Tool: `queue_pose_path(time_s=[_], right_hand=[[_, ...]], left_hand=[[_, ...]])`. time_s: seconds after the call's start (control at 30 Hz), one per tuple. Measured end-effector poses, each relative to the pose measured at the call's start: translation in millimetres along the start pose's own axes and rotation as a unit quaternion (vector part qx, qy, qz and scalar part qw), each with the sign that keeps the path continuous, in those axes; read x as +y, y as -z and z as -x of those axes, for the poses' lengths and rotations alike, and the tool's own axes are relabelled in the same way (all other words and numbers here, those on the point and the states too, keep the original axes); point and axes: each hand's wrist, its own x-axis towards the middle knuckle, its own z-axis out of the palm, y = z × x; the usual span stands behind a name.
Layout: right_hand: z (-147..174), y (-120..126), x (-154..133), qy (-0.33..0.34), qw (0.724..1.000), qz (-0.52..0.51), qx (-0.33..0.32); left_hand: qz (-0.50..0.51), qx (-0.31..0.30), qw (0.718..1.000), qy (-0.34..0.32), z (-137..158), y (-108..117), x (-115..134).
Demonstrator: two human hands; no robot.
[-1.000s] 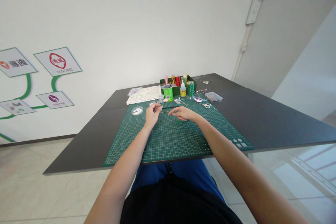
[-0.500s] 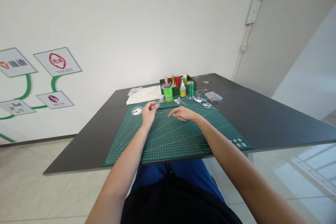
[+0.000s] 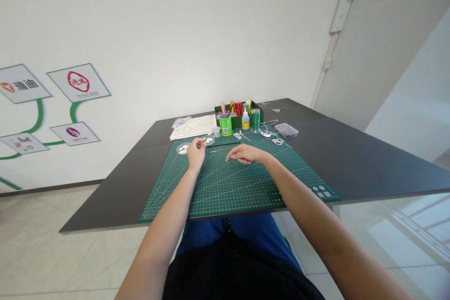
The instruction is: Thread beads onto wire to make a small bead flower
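My left hand (image 3: 196, 152) is closed in a pinch on a thin green stem with a pale pink tip (image 3: 209, 134), too small to make out fully. Just left of it lies a round clear dish (image 3: 183, 148) with white and dark contents. A second small dish (image 3: 210, 141) shows beyond the fingertips. My right hand (image 3: 246, 153) hovers low over the green cutting mat (image 3: 225, 187), its fingers loosely bent and apart, with nothing visible in them. Between the hands lie a dark rod (image 3: 225, 144) and a thin light stick (image 3: 221, 150).
At the back are a green box (image 3: 260, 115) of thread spools, a bright green can (image 3: 226, 124), a glue bottle (image 3: 245, 119) and a green spool (image 3: 256, 121). White sheets (image 3: 193, 126) lie left. Scissors (image 3: 277, 141) and a clear case (image 3: 286, 130) are on the right.
My left hand has shifted left and slightly down with the stem, uncovering the second small dish. My right hand has barely moved, its fingers a little lower.
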Motion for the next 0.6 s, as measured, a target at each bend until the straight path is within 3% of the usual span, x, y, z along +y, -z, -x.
queue_pose_path(time_s=[0.27, 0.6], right_hand=[[3.9, -1.6, -4.4, 0.046, 0.992, -0.097, -0.070], [6.3, -2.5, -7.1, 0.109, 0.980, -0.155, -0.057]], left_hand=[[-0.081, -0.060, 0.994, -0.037, 1.4, -3.3, -6.7], [-0.129, -0.121, 0.979, -0.106, 10.7, -8.4, -4.8]])
